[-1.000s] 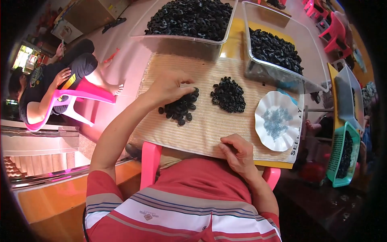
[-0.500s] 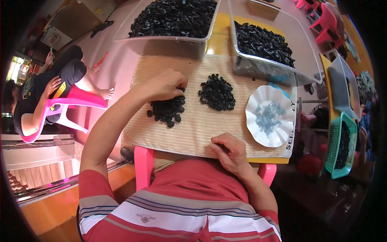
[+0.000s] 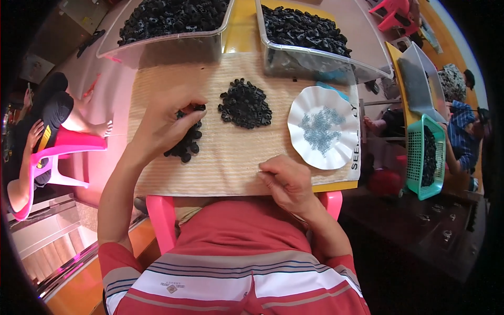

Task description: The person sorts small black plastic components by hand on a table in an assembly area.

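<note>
My left hand [image 3: 167, 122] is above the left pile of small black plastic parts [image 3: 188, 146], covering some of it. Thumb and index finger pinch one small black part [image 3: 199, 107]. A second pile of black parts [image 3: 244, 104], with a different shape, lies in the middle of the cloth. My right hand [image 3: 287, 182] rests near the front edge, fingers curled in and thumb against them; whatever they hold, if anything, is hidden. To its right stands a white wavy-rimmed plate [image 3: 299, 144] bearing many tiny grey-blue pieces, too small to name.
Two clear bins [image 3: 173, 51] [image 3: 315, 65] full of black parts stand at the far side of the cloth-covered table [image 3: 220, 168]. At right is a green basket [image 3: 415, 157] of black parts. One person sits left on a pink chair [image 3: 63, 149]; another person [image 3: 462, 131] is at right.
My left hand has come up off the left pile with a black part between thumb and index finger. The whole view has shifted, so the table appears farther left. My right hand stays curled.
</note>
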`<state>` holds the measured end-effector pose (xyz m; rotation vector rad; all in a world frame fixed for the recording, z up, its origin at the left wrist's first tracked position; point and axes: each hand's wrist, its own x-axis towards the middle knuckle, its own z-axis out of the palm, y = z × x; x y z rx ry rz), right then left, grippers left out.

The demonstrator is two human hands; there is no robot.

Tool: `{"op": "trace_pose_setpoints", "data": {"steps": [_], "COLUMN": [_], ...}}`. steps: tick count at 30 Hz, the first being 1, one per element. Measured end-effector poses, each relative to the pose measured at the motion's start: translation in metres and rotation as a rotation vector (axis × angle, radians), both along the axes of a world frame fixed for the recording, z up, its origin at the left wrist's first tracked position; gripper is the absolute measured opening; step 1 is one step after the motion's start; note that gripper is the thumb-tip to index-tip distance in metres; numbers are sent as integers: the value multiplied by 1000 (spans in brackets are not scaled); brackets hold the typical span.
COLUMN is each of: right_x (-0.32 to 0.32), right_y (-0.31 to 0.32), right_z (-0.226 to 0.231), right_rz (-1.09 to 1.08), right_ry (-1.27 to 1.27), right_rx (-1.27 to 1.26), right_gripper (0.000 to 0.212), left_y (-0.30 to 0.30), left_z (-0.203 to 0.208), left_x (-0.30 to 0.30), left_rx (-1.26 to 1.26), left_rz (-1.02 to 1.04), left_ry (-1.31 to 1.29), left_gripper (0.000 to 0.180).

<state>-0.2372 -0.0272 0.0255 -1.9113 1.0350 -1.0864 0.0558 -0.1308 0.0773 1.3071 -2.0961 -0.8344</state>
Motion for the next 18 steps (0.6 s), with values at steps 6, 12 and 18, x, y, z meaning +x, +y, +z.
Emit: {"op": "trace_pose_setpoints", "data": {"steps": [6, 12, 18], "right_x": [-37, -70, -65], "right_y": [-24, -52, -51], "right_z": [26, 29, 41], "right_rz": [-213, -278, -241], "right_ry": [279, 560, 739], "right_rx": [-130, -137, -104], "right_gripper": [20, 17, 18], "left_y": [34, 60, 74], "left_z": [-22, -33, -45], "left_x": [-10, -24, -28], "left_rx": [-119, -100, -108], "left_rz": [-32, -75, -124], "left_ry": [305, 390, 434], "left_gripper": [17, 18, 18]}}
